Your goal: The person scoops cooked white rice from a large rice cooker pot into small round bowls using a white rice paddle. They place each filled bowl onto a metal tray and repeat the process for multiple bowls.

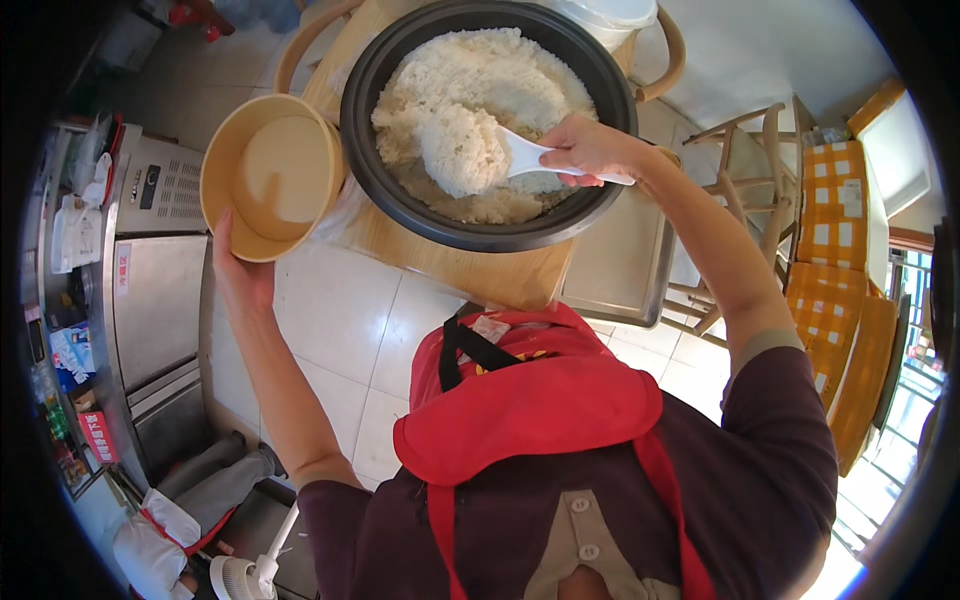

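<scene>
My right hand (589, 150) grips the handle of a white plastic rice paddle (527, 155), which bears a mound of cooked rice (463, 150). The paddle is over a big round black pot (351, 127) that holds much more white rice (480, 67). Off to the left, my left hand (246, 266) holds a round tan paper bowl (270, 176) by its near side, with the bowl tilted so its inside shows. No rice can be seen in the bowl, which is close beside the pot's left rim.
The pot stands on a wooden table (517, 277). Behind it is a clear plastic tub (611, 15). A metal tray (615, 274), wooden chairs (772, 172) and taped boxes (832, 210) are at the right. A steel cabinet (161, 300) and a seated person's legs (217, 480) are at the left.
</scene>
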`<action>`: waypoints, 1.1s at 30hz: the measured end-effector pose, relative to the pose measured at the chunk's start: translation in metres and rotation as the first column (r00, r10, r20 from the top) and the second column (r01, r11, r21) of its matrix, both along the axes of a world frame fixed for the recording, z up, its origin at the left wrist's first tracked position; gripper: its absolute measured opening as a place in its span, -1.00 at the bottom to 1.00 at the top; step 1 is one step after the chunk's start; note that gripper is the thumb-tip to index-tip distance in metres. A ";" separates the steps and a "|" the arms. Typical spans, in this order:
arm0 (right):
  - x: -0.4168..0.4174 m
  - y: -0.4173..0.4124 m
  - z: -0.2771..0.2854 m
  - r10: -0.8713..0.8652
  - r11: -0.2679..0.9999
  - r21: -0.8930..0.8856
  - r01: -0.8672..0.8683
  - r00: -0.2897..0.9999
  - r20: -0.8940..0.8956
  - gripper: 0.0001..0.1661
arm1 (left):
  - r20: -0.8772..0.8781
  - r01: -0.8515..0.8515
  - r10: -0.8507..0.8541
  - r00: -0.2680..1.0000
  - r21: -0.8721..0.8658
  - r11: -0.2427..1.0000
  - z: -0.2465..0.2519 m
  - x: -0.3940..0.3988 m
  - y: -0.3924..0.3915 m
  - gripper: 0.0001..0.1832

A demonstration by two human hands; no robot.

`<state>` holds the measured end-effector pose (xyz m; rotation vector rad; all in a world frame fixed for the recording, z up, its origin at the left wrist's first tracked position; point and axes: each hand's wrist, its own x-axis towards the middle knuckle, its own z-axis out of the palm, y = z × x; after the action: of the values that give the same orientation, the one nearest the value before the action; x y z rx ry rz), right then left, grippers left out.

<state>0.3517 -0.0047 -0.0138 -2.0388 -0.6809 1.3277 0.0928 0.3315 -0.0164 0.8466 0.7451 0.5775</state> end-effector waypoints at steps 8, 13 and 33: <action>0.011 -0.040 0.053 -0.186 0.976 0.118 0.182 0.982 0.022 -0.75 | -0.155 0.111 -0.083 0.984 0.182 0.977 0.013 0.009 -0.056 -0.36; 0.008 -0.045 0.117 -0.182 0.968 0.188 0.164 0.980 0.081 -0.76 | -0.252 0.218 -0.146 0.957 0.286 0.933 0.023 0.033 -0.091 -0.38; -0.084 -0.035 0.109 0.014 0.978 0.122 -0.169 0.637 0.771 -0.82 | -0.012 0.251 -0.251 0.968 0.017 0.968 0.027 0.046 -0.181 -0.32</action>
<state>0.2679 -0.0397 0.0953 -2.4024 -1.2355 0.3258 0.1384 0.1504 0.0108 0.9447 0.6295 0.3543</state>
